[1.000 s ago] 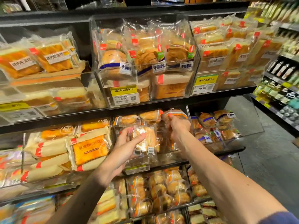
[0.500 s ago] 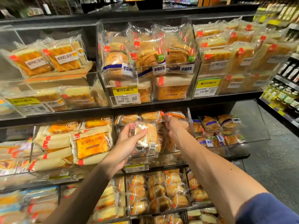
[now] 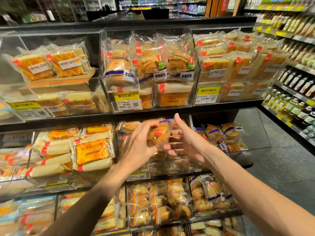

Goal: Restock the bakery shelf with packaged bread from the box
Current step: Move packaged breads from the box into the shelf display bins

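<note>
A clear-wrapped pack of round bread (image 3: 159, 133) with a red label and a blue stripe is held between both hands, in front of the middle bin (image 3: 170, 166) of the second shelf. My left hand (image 3: 139, 148) grips its left side with the fingers curled over the front. My right hand (image 3: 189, 142) cups its right side, with the fingers showing through the wrap behind it and the thumb pointing up. Similar packs lie in the bin behind. No box is in view.
The upper shelf holds clear bins of layered bread (image 3: 150, 65) with yellow price tags (image 3: 127, 97). Orange toast packs (image 3: 92, 152) fill the bin to the left, blue-striped buns (image 3: 225, 135) the bin to the right. More buns (image 3: 162, 201) sit below. Bottles (image 3: 293, 99) line an aisle shelf at right.
My hands have come together: the right hand left the packs at the back of the bin and now cups the pack that the left hand held, which is raised slightly.
</note>
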Demonstrator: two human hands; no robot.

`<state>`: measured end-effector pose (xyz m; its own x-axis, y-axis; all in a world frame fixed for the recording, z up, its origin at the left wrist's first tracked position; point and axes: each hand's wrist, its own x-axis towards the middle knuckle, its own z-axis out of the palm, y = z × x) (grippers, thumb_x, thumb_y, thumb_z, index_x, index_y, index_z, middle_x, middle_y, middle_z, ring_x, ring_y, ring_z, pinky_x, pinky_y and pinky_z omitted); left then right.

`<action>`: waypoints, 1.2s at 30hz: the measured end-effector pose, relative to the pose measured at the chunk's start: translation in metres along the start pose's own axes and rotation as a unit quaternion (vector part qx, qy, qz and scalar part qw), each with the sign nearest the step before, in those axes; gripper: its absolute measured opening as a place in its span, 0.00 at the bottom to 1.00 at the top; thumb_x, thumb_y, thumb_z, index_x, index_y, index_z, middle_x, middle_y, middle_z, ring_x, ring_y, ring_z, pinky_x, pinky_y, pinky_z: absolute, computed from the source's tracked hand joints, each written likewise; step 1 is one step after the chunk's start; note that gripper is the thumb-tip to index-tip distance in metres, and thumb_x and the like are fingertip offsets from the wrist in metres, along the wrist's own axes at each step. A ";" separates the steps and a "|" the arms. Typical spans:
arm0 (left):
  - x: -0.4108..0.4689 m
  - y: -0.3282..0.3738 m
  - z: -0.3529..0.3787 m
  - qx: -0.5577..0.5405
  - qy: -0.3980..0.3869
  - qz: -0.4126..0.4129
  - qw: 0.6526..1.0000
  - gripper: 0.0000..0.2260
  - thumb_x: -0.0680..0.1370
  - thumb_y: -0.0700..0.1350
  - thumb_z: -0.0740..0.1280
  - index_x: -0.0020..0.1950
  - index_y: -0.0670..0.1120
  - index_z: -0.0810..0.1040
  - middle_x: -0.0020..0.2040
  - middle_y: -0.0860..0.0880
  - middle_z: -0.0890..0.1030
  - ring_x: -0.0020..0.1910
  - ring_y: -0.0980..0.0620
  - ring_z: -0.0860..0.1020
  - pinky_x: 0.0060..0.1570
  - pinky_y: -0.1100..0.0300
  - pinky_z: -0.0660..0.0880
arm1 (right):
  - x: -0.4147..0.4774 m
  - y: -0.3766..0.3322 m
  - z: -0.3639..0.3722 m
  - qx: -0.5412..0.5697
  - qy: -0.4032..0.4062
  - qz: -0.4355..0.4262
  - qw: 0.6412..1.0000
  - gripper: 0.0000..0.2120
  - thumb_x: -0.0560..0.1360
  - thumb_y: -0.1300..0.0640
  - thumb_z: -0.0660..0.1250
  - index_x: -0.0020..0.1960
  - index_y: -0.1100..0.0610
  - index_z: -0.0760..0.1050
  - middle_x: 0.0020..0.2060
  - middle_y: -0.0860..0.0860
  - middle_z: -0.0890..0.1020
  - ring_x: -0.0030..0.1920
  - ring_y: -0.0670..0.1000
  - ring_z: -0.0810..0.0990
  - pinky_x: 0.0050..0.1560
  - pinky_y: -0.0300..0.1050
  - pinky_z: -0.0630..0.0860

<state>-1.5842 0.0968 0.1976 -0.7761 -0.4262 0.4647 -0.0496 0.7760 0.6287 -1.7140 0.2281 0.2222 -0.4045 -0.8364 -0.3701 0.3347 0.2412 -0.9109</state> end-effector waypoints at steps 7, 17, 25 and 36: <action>-0.018 -0.019 0.002 -0.011 -0.049 0.038 0.998 0.39 0.67 0.58 0.77 0.73 0.61 0.61 0.76 0.58 0.59 0.74 0.64 0.59 0.69 0.71 0.55 | -0.006 0.011 -0.025 -0.001 0.033 -0.016 0.999 0.23 0.70 0.54 0.75 0.60 0.65 0.75 0.47 0.61 0.83 0.44 0.56 0.82 0.44 0.48 0.81; -0.029 -0.016 0.031 -0.076 -0.131 0.012 0.988 0.22 0.75 0.50 0.74 0.67 0.58 0.74 0.68 0.60 0.71 0.64 0.66 0.70 0.60 0.64 0.76 | -0.030 0.037 -0.058 0.057 0.035 0.041 0.997 0.15 0.77 0.61 0.68 0.60 0.68 0.74 0.52 0.64 0.82 0.41 0.54 0.83 0.38 0.45 0.81; 0.036 0.052 0.128 -0.098 -0.188 0.042 0.976 0.24 0.76 0.46 0.73 0.71 0.52 0.73 0.67 0.52 0.75 0.64 0.56 0.74 0.62 0.59 0.76 | -0.055 0.007 -0.156 -0.038 0.217 -0.035 0.975 0.06 0.74 0.61 0.72 0.40 0.58 0.75 0.42 0.61 0.81 0.40 0.56 0.79 0.41 0.48 0.81; 0.130 0.088 0.300 -0.073 -0.257 -0.198 0.943 0.27 0.69 0.39 0.79 0.66 0.51 0.77 0.62 0.51 0.75 0.57 0.54 0.74 0.50 0.64 0.69 | 0.005 0.002 -0.313 -0.509 0.273 0.050 0.815 0.21 0.76 0.52 0.69 0.63 0.63 0.69 0.56 0.64 0.79 0.59 0.63 0.78 0.54 0.51 0.75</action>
<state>-1.8777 0.2490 0.1261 -0.9192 -0.3576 -0.1650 -0.3416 0.5154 0.7859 -1.9819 0.3789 0.1614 -0.8299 -0.5108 -0.2243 -0.3781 0.8107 -0.4471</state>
